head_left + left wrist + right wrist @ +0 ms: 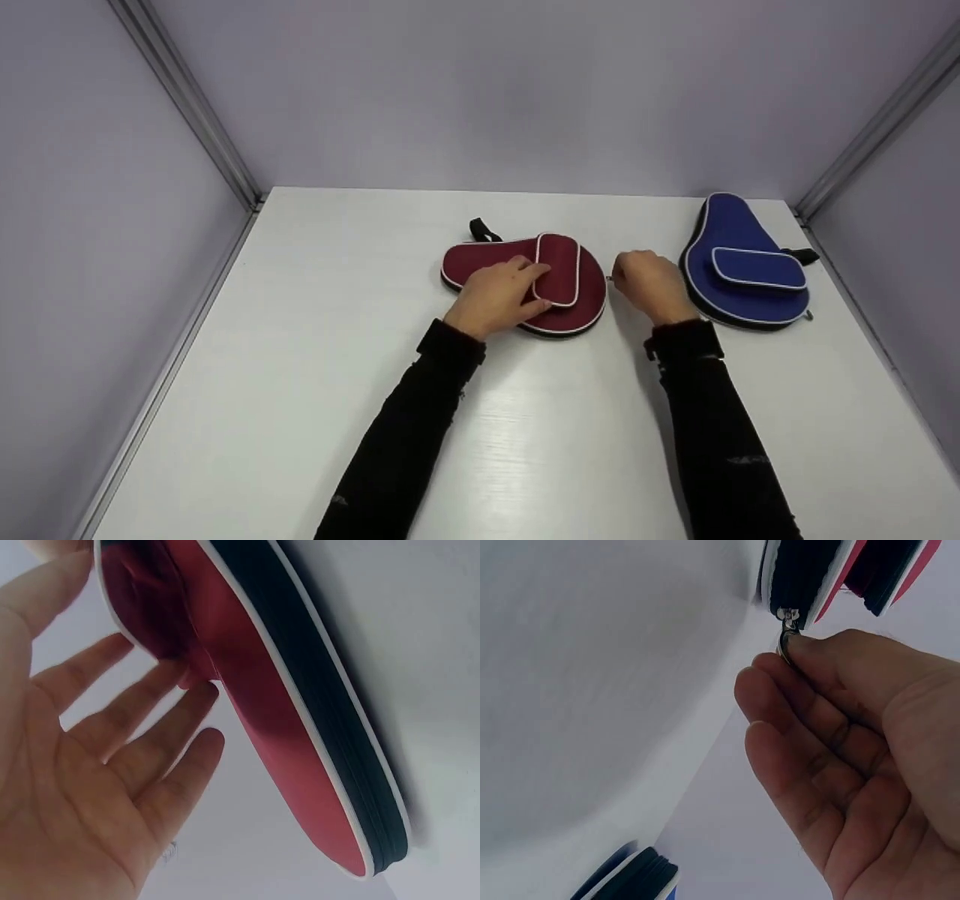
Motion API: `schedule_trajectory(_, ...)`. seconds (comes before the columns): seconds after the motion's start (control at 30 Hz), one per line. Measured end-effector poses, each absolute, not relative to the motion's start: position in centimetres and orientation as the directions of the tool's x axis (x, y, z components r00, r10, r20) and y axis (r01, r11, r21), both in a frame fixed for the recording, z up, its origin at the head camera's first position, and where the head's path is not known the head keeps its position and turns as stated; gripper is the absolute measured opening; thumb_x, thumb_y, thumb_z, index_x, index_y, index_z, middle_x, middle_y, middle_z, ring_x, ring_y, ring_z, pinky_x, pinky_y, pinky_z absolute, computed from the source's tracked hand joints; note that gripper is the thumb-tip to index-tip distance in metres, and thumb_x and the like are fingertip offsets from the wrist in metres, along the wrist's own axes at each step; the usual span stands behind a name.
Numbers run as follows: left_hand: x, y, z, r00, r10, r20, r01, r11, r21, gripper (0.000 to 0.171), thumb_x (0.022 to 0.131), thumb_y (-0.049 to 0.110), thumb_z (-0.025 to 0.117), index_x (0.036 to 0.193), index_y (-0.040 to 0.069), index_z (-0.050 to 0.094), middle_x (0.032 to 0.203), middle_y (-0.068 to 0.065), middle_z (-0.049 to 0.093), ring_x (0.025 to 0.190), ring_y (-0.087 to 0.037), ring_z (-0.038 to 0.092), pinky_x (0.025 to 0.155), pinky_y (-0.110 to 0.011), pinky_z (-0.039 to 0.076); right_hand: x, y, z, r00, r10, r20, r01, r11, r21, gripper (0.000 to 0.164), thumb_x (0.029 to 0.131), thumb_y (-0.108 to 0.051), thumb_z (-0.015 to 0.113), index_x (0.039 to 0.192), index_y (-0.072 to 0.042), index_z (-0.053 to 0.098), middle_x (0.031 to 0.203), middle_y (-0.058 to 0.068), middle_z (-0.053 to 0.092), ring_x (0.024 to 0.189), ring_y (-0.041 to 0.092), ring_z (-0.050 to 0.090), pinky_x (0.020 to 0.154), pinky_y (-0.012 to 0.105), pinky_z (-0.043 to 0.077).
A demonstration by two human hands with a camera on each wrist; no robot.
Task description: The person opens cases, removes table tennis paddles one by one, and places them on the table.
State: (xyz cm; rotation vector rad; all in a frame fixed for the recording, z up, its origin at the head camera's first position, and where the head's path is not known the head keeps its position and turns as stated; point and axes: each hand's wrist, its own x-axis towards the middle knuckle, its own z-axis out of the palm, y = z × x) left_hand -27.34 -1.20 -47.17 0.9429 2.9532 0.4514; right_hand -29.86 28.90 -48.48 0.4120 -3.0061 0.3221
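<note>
A dark red table tennis paddle case (591, 296) with white piping lies flat on the white table, its round end toward the right. My left hand (499, 296) lies over it from the near side, fingers and thumb spread at the raised front pocket (559, 266). Seen from the left wrist, the fingertips (206, 742) meet the red fabric, hardly bent. At the case's round end, my right hand (651, 283) pinches the metal zipper pull (784, 643) between thumb and forefinger. The right wrist view shows the slider at the black zipped side (799, 577).
A blue case (739, 225) of the same shape lies at the back right, narrow end toward the rear wall, close to my right hand. A black strap (482, 230) sticks out behind the red case. Pale walls (480, 97) enclose the table's back and sides.
</note>
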Motion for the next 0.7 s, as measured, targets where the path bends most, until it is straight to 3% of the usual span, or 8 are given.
schedule_trajectory(0.17,-27.8,-2.0,-47.6,-0.822,0.565,0.065,0.562,0.788,0.251,0.082,0.113,0.057,0.075,0.18,0.018,0.049,0.171,-0.012,0.067,0.158,-0.033,0.067,0.13,-0.052,0.057,-30.3,29.3,-48.6,-0.966,-0.24,0.1,-0.257,0.941,-0.219,0.01,0.095,0.003,0.071,0.09,0.001,0.079,0.087,0.017,0.076,0.074,0.031,0.064,0.069,0.056,0.056)
schedule_trajectory(0.33,-28.5,-3.5,-48.0,-0.835,0.55,0.025,0.538,0.806,0.247,0.095,0.11,0.061,0.076,0.185,0.016,0.038,0.181,-0.015,0.056,0.172,-0.034,0.053,0.143,-0.054,0.044,-30.3,29.4,-48.7,-0.969,-0.232,0.081,-0.246,0.937,-0.25,0.009,0.101,0.0,0.076,0.098,0.004,0.083,0.093,0.021,0.081,0.078,0.034,0.07,0.076,0.059,0.061)
schedule_trajectory(0.5,-28.9,-4.8,-48.2,-0.832,0.553,-0.048,0.528,0.815,0.238,0.101,0.108,0.068,0.073,0.186,0.015,0.037,0.191,-0.012,0.042,0.182,-0.033,0.036,0.15,-0.054,0.031,-30.1,29.3,-48.8,-0.967,-0.244,0.07,-0.254,0.932,-0.259,0.01,0.104,-0.004,0.08,0.105,0.004,0.087,0.103,0.024,0.086,0.088,0.039,0.078,0.086,0.062,0.066)
schedule_trajectory(0.7,-29.1,-5.2,-48.5,-0.832,0.546,-0.093,0.515,0.824,0.236,0.103,0.108,0.071,0.072,0.186,0.016,0.036,0.196,-0.009,0.031,0.185,-0.03,0.025,0.151,-0.057,0.025,-30.3,29.4,-48.8,-0.964,-0.258,0.059,-0.265,0.928,-0.263,0.013,0.106,-0.005,0.08,0.111,0.003,0.089,0.112,0.027,0.088,0.096,0.043,0.081,0.094,0.065,0.067)
